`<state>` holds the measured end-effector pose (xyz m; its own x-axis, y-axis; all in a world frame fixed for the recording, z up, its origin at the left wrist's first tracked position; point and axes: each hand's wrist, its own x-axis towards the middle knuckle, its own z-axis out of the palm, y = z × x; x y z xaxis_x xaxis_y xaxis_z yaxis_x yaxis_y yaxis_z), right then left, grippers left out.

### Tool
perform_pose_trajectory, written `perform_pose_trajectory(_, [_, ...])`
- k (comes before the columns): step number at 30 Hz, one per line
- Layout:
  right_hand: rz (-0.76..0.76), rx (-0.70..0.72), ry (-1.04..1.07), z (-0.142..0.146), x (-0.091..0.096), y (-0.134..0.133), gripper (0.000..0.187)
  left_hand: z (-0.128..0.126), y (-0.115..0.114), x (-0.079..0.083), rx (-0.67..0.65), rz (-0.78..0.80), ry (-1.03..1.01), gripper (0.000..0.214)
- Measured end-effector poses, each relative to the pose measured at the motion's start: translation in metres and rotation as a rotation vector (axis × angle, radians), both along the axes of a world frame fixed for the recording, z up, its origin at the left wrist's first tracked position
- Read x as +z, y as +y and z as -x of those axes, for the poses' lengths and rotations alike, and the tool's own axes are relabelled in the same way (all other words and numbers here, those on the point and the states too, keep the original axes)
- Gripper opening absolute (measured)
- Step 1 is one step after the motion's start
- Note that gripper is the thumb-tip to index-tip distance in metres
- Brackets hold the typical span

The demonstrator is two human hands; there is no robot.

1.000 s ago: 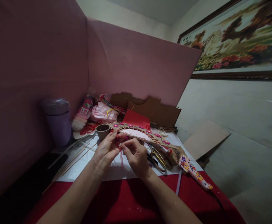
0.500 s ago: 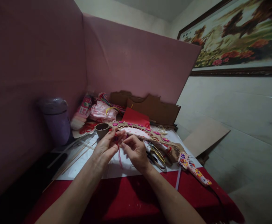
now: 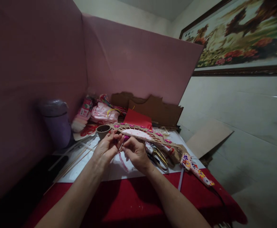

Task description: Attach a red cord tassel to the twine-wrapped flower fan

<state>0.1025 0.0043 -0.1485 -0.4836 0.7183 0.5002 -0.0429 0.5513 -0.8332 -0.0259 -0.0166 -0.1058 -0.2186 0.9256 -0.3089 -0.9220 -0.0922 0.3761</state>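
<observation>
My left hand (image 3: 106,148) is closed, its thumb and fingers pinched around a pink-red strand of yarn (image 3: 123,162) whose loose end hangs below. Close beside it, my right hand (image 3: 136,154) pinches at the same spot. Between its fingertips shows a thin, light sliver, too small to name. The fingers hide most of what lies between the two hands. Just behind them sits a curved cardboard piece (image 3: 138,134) with thin sticks, magenta flowers and a white dotted oval. A small brown cup (image 3: 103,131) stands beyond my left fingers.
Gold-handled scissors (image 3: 160,159) lie right of my right hand, near a flower-patterned glue gun (image 3: 196,171) with a cord. A purple lidded bin (image 3: 57,128) stands at left. Thin sticks (image 3: 78,161) lie on the white sheet. Red paper (image 3: 138,119) and brown cardboard (image 3: 157,110) are behind.
My left fingers have curled in from a more open pose, and the dark bead and red strand seen there are now mostly hidden. The right fingertips have moved left, against the left hand.
</observation>
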Motion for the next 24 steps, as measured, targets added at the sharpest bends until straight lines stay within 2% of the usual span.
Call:
perform_pose_trajectory(5, [0.063,0.058,0.042,-0.0001,-0.0008,0.0023,0.009,0.001,-0.0005,0.0009,-0.008,-0.008,0.01,0.019])
perform_pose_trajectory(9, [0.106,0.021,0.128,0.0021,0.0006,0.0033,0.011,0.0025,-0.0003,0.0003,-0.002,-0.032,0.024,0.024])
perform_pose_trajectory(15, [0.28,-0.072,0.295,0.0013,0.0077,0.0081,0.019,0.0041,-0.0002,0.0003,-0.007,-0.035,0.028,0.022])
perform_pose_trajectory(24, [0.188,-0.014,0.152,0.0061,-0.0006,-0.0003,0.007,0.0036,-0.0014,0.0044,0.024,-0.031,0.02,0.025])
